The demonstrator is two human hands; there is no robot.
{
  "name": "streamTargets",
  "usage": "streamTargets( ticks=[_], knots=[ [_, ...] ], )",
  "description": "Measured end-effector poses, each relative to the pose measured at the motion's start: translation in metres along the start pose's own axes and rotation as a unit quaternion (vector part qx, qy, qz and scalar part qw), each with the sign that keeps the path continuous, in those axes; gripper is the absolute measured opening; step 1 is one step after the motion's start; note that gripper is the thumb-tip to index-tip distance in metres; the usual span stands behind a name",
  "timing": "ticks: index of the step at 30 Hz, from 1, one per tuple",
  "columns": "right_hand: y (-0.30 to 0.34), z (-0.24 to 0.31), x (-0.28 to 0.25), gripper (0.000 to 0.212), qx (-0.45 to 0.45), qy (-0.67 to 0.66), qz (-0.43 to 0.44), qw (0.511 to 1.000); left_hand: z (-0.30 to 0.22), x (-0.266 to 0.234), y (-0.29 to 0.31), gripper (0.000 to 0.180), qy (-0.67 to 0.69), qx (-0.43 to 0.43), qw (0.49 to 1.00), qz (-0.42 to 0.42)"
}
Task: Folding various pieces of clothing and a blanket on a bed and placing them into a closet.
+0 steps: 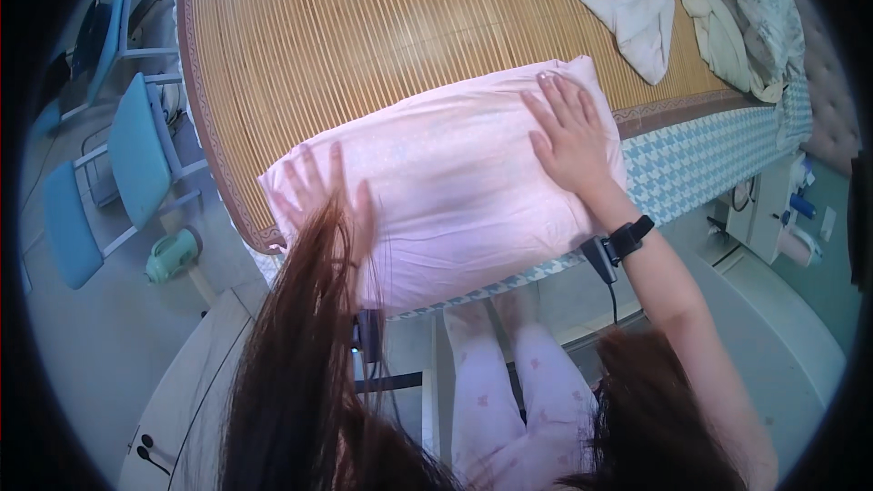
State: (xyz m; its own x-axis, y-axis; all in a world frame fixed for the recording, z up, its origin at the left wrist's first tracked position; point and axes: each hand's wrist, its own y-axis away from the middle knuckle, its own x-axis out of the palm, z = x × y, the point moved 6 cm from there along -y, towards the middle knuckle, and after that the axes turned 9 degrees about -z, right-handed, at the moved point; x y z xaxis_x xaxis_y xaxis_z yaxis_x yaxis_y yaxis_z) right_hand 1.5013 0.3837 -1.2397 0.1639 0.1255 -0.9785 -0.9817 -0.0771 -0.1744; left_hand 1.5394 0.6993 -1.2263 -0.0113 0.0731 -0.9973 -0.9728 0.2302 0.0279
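A pink pillow point(446, 177) lies flat along the near edge of the bed, its cover smooth in the middle with soft creases toward the near side. On its left end rests my left hand point(314, 186), fingers spread; long hair hangs over the wrist and part of the palm. My right hand point(573, 132) lies on the pillow's far right part with its fingers stretched out. A black strap with a small device and cable point(618, 245) is round my right wrist. Neither hand grips anything.
Under the pillow is a bamboo mat point(364, 27) on a bed with a blue-and-white checked sheet point(700, 159). Crumpled pale bedding point(627, 0) lies at the far right. Blue chairs point(141, 150) and a green kettle-like jug point(173, 255) stand at left; a white cabinet point(764, 209) at right.
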Motion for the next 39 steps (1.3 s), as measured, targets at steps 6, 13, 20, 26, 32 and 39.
streamTargets(
  ticks=[6, 13, 20, 26, 32, 39],
  knots=[
    [0.002, -0.062, 0.023, 0.05, 0.131, -0.03, -0.045, 0.99, 0.08, 0.033, 0.02, 0.061, 0.033, -0.102, 0.991, -0.078],
    [0.114, -0.068, -0.006, 0.057, 0.358, -0.239, -0.024, 0.902, 0.096, 0.02, 0.119, 0.057, 0.28, -0.174, 0.94, 0.092],
    [0.133, -0.017, -0.018, 0.066, 0.295, -0.045, -0.066, 0.952, 0.021, -0.007, 0.133, 0.06, 0.075, -0.273, 0.959, -0.025],
    [0.125, -0.008, -0.034, 0.063, 0.295, 0.005, -0.091, 0.951, 0.02, -0.003, 0.13, 0.061, 0.189, -0.312, 0.929, 0.063],
    [0.053, 0.127, -0.037, 0.052, 0.103, -0.094, -0.029, 0.99, -0.084, -0.035, 0.092, 0.053, 0.142, -0.076, 0.98, -0.118],
    [0.046, 0.147, -0.007, 0.054, 0.048, -0.116, -0.007, 0.992, -0.083, -0.011, 0.085, 0.054, 0.047, -0.038, 0.997, -0.043]
  ],
)
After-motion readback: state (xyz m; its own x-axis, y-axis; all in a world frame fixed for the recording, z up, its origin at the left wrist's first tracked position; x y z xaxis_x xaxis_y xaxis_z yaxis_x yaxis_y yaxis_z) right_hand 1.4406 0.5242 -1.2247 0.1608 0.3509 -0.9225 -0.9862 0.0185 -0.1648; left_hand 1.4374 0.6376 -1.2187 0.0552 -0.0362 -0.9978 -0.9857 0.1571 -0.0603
